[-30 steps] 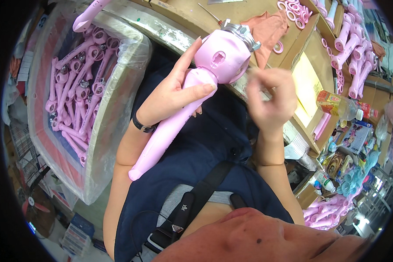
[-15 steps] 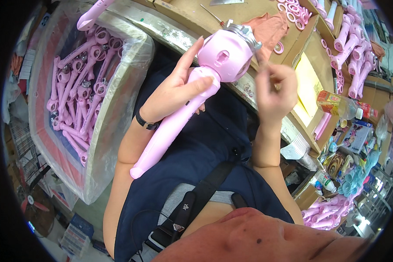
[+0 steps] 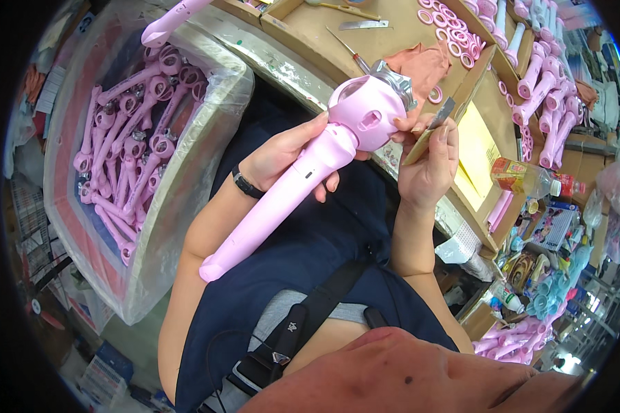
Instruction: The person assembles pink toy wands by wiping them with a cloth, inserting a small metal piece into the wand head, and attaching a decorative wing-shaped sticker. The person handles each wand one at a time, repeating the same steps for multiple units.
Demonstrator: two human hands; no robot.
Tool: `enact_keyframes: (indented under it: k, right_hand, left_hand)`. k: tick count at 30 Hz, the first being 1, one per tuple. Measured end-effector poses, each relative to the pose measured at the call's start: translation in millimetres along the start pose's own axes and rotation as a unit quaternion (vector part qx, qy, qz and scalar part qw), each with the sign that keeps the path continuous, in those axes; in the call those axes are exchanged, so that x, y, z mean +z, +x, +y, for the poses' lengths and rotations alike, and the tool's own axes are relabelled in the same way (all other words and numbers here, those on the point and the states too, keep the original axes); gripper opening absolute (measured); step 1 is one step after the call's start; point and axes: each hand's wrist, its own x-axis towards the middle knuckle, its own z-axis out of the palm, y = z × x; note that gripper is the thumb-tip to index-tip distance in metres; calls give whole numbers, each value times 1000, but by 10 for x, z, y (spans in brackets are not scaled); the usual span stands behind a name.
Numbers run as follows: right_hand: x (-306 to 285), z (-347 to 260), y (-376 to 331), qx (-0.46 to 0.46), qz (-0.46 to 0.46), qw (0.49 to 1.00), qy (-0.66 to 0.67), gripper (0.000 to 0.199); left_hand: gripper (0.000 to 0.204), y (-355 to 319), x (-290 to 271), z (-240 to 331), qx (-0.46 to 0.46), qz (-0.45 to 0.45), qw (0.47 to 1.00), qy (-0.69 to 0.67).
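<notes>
My left hand (image 3: pixel 289 158) is closed around the neck of a pink plastic wand (image 3: pixel 275 203), its long handle slanting down to the left over my forearm. The wand's round head has several cut-out openings and carries a silvery, crown-like piece (image 3: pixel 396 84) on top. In my right hand (image 3: pixel 430 162), thumb and fingers pinch a small knife (image 3: pixel 428 131) with a grey blade and a tan, wrapped-looking handle. The blade points up and away from the wand. Fingertips of the right hand touch the side of the round head, or lie very close to it.
At left, a plastic-lined bin (image 3: pixel 233 86) holds many similar pink wands. A cardboard tray (image 3: pixel 310 31) ahead bears a screwdriver (image 3: pixel 348 49), an orange cloth (image 3: pixel 420 63) and pink rings (image 3: pixel 455 34). Further right are yellow paper (image 3: pixel 477 148), a bottle (image 3: pixel 527 177) and stacked wands (image 3: pixel 554 89).
The wand's head has shifted slightly right and down and has turned a little. My right hand, blurred before, is steadier beside the head, and the knife now shows clearly.
</notes>
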Motion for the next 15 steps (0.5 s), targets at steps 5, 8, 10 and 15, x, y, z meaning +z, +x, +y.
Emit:
enact_keyframes:
  k: [5, 8, 10, 15]
  right_hand:
    - [-135, 57, -110, 27, 43, 999, 20, 18]
    - [-179, 127, -187, 34, 80, 996, 7, 21]
    - [-183, 179, -222, 38, 127, 990, -39, 25]
    - [-110, 282, -307, 35, 147, 989, 2, 26]
  left_hand:
    - [65, -102, 161, 60, 84, 103, 955, 265]
    - [70, -155, 218, 30, 131, 95, 881, 445]
    - [74, -154, 204, 12, 153, 110, 829, 526]
    - [79, -176, 148, -91, 220, 160, 748, 605]
